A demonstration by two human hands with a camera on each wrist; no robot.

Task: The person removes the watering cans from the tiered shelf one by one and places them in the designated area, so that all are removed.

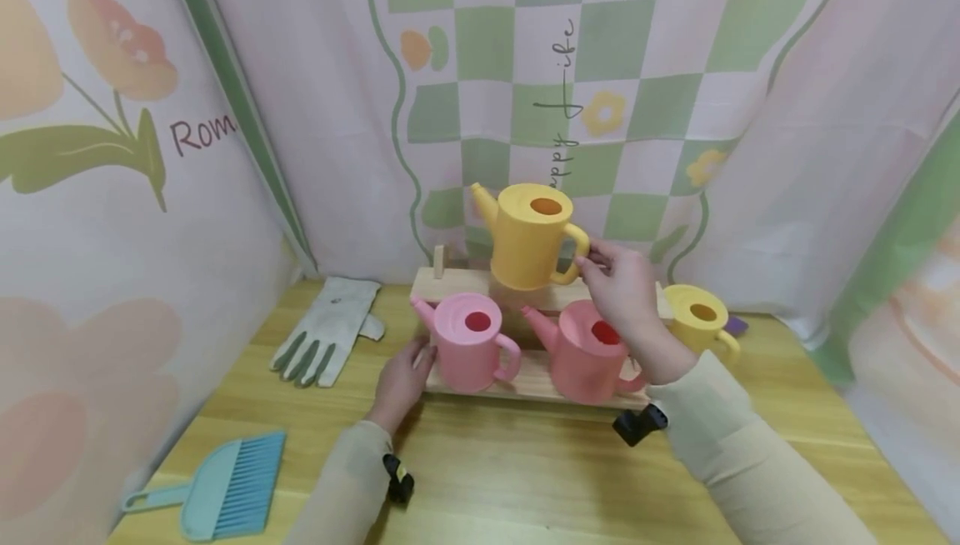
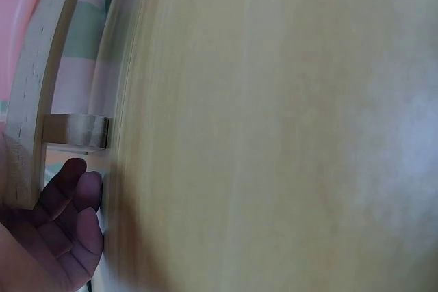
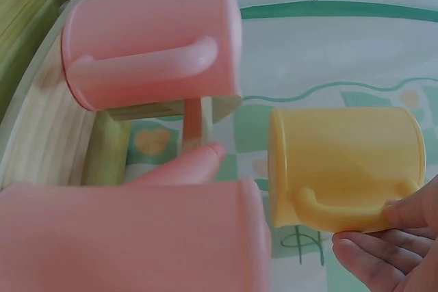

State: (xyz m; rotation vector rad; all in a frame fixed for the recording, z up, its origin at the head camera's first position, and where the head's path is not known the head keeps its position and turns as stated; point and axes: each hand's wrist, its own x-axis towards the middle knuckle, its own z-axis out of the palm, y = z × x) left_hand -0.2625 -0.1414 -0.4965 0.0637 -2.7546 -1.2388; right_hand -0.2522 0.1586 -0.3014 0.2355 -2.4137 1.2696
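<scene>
In the head view, a yellow watering can (image 1: pixel 521 245) is upright at the upper board of a two-step wooden stand (image 1: pixel 457 285), apparently just above it. My right hand (image 1: pixel 622 287) pinches its handle between thumb and fingers; the right wrist view shows this yellow can (image 3: pixel 349 162) too. On the lower step stand a pink watering can (image 1: pixel 465 353) at left and a coral-pink watering can (image 1: pixel 581 362) at right, spouts pointing left. My left hand (image 1: pixel 401 382) grips the lower step's left end, its fingers (image 2: pixel 85 234) curled beneath the board in the left wrist view.
Behind the stand's right end is another yellow watering can (image 1: pixel 697 316), with a purple object (image 1: pixel 737 327) beside it. A grey-white glove (image 1: pixel 330 328) lies at the left. Nearer on the table (image 1: pixel 510 470) is a blue brush in a dustpan (image 1: pixel 225 487). Curtains enclose the table.
</scene>
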